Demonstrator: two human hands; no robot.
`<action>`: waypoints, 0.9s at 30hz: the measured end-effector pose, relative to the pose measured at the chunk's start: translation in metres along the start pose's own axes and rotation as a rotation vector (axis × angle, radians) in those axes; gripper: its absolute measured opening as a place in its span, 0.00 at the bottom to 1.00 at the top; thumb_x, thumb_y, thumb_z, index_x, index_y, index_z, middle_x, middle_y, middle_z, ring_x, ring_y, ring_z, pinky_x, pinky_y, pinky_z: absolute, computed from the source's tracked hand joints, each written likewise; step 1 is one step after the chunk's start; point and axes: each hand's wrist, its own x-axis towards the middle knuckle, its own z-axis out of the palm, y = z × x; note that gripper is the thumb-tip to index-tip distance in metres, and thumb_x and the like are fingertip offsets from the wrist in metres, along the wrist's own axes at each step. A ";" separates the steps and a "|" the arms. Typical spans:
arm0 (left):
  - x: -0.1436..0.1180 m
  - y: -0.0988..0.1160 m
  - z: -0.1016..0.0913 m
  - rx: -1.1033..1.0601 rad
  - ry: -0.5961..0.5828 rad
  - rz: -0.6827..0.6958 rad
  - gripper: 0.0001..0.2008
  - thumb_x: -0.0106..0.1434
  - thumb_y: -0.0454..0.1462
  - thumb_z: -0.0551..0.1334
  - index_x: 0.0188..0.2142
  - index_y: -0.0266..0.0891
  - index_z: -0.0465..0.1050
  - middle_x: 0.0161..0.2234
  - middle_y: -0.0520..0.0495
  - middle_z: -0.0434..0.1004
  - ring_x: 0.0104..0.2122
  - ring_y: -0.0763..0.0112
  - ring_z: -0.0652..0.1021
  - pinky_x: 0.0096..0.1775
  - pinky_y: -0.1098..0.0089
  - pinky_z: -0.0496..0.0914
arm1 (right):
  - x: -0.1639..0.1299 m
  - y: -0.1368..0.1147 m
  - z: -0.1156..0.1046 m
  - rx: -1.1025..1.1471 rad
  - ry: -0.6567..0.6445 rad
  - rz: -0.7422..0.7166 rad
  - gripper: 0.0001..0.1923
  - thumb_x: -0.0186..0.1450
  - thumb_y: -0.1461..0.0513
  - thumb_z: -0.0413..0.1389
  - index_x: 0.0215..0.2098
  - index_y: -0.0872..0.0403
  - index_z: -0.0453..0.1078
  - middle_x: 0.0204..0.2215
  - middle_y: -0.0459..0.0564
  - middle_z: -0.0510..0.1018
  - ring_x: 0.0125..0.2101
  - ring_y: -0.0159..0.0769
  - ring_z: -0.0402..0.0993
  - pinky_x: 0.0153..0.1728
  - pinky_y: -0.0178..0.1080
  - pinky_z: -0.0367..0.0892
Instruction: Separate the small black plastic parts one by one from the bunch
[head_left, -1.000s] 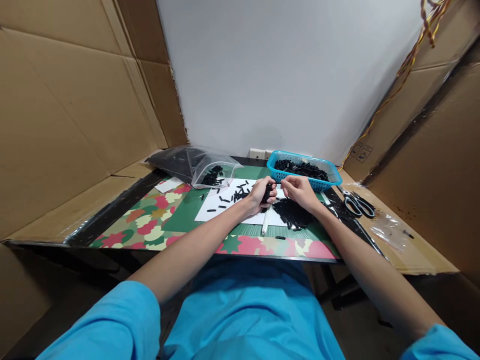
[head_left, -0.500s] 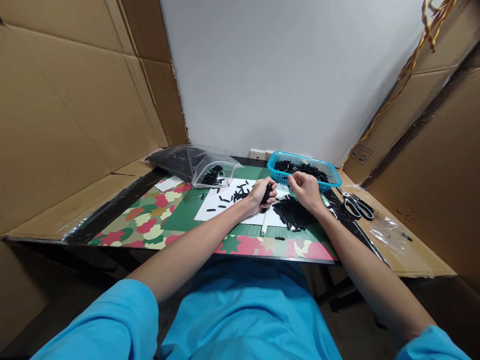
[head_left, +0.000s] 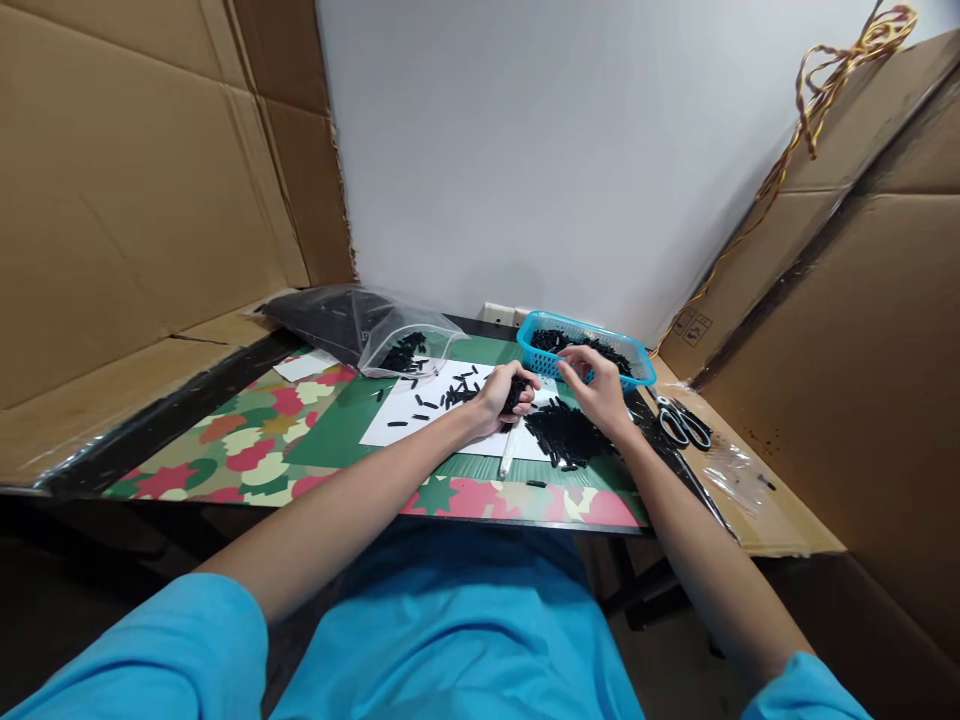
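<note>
Black pieces (head_left: 514, 394) sit bunched in my closed left hand (head_left: 501, 396), just left of my right hand (head_left: 592, 385), whose loosely open fingers hover over the blue basket (head_left: 534, 352), so I judge sorting underway and a careful pinch needed next.

Surface (head_left: 225, 440) with camouflage mat: white sheet (head_left: 420, 425), loose black pieces (head_left: 562, 440), blue basket (head_left: 585, 345), clear bag (head_left: 367, 330), scissors (head_left: 679, 422), white stick (head_left: 508, 452).
</note>
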 end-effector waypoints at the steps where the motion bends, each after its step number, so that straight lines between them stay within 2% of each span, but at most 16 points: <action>1: 0.000 0.000 0.000 0.002 0.003 -0.001 0.20 0.77 0.44 0.69 0.63 0.39 0.77 0.59 0.39 0.81 0.51 0.55 0.85 0.51 0.52 0.83 | -0.002 -0.005 0.005 0.025 -0.057 -0.031 0.14 0.80 0.54 0.63 0.58 0.53 0.78 0.55 0.54 0.83 0.48 0.43 0.84 0.50 0.49 0.83; 3: 0.001 -0.001 -0.001 0.006 0.010 -0.004 0.20 0.77 0.44 0.69 0.63 0.39 0.77 0.59 0.39 0.81 0.51 0.55 0.85 0.51 0.52 0.83 | -0.004 -0.013 0.013 0.065 -0.138 -0.079 0.13 0.80 0.54 0.63 0.57 0.52 0.78 0.55 0.54 0.84 0.48 0.42 0.84 0.50 0.48 0.83; 6: 0.003 -0.002 0.000 0.013 0.020 -0.004 0.19 0.77 0.44 0.69 0.62 0.38 0.77 0.58 0.40 0.82 0.49 0.57 0.85 0.49 0.53 0.84 | -0.005 -0.018 0.018 0.099 -0.180 -0.108 0.13 0.79 0.54 0.63 0.57 0.53 0.78 0.55 0.54 0.84 0.48 0.42 0.84 0.50 0.49 0.83; 10: 0.005 -0.003 0.000 0.022 0.026 0.006 0.18 0.77 0.44 0.69 0.61 0.38 0.77 0.56 0.40 0.82 0.48 0.58 0.85 0.47 0.55 0.84 | -0.004 -0.017 0.016 0.121 -0.165 -0.112 0.13 0.79 0.54 0.63 0.55 0.53 0.79 0.55 0.54 0.83 0.49 0.42 0.84 0.51 0.49 0.83; 18: 0.007 -0.005 0.000 0.038 0.044 0.020 0.19 0.77 0.44 0.69 0.62 0.39 0.77 0.59 0.39 0.82 0.51 0.56 0.85 0.50 0.52 0.84 | -0.007 -0.021 0.017 0.167 -0.194 -0.145 0.13 0.79 0.54 0.64 0.56 0.53 0.79 0.55 0.54 0.84 0.50 0.43 0.84 0.52 0.50 0.82; 22: 0.006 -0.005 0.000 0.039 0.051 0.023 0.19 0.77 0.44 0.69 0.62 0.38 0.77 0.57 0.40 0.82 0.49 0.57 0.85 0.48 0.54 0.84 | -0.008 -0.020 0.019 0.177 -0.183 -0.111 0.13 0.80 0.54 0.63 0.57 0.52 0.78 0.56 0.55 0.83 0.49 0.43 0.84 0.52 0.50 0.83; 27: 0.003 -0.004 0.002 0.033 0.044 0.016 0.20 0.77 0.44 0.69 0.63 0.39 0.77 0.59 0.39 0.81 0.51 0.55 0.85 0.51 0.52 0.83 | -0.007 -0.017 0.018 0.201 -0.167 -0.048 0.14 0.80 0.54 0.63 0.58 0.52 0.78 0.56 0.55 0.83 0.49 0.43 0.84 0.51 0.49 0.83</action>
